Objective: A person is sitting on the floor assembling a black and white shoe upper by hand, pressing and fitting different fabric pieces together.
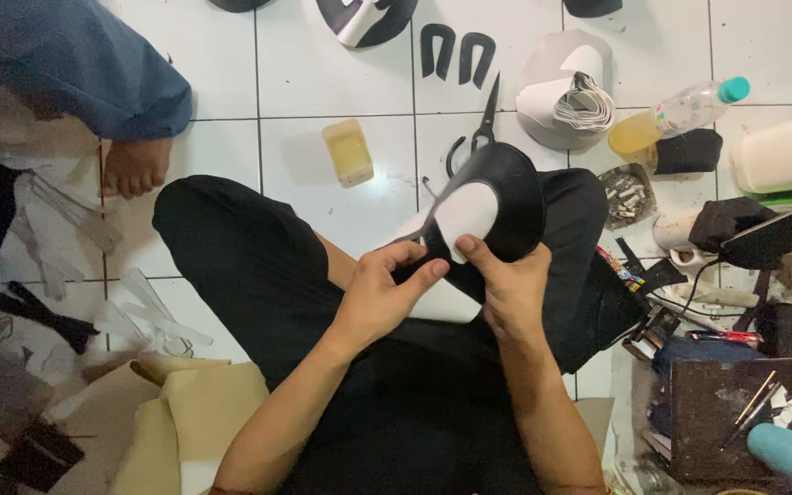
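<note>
I sit cross-legged in black trousers on a white tiled floor. Both hands hold a curved black shoe upper piece (513,188) with a white lining part (466,213) over my lap. My left hand (385,291) pinches its lower left edge, thumb pressed against the white part. My right hand (506,284) grips it from the right, thumb on the white lining's lower edge. A white sheet (446,302) lies under the hands.
Black scissors (478,136), a yellow block (348,151), two black U-shaped cutouts (457,53) and a roll of white strips (568,101) lie ahead. A bottle with yellow liquid (680,112) and tools clutter the right. Another person's bare foot (135,165) is at left; tan sheets (194,412) lie lower left.
</note>
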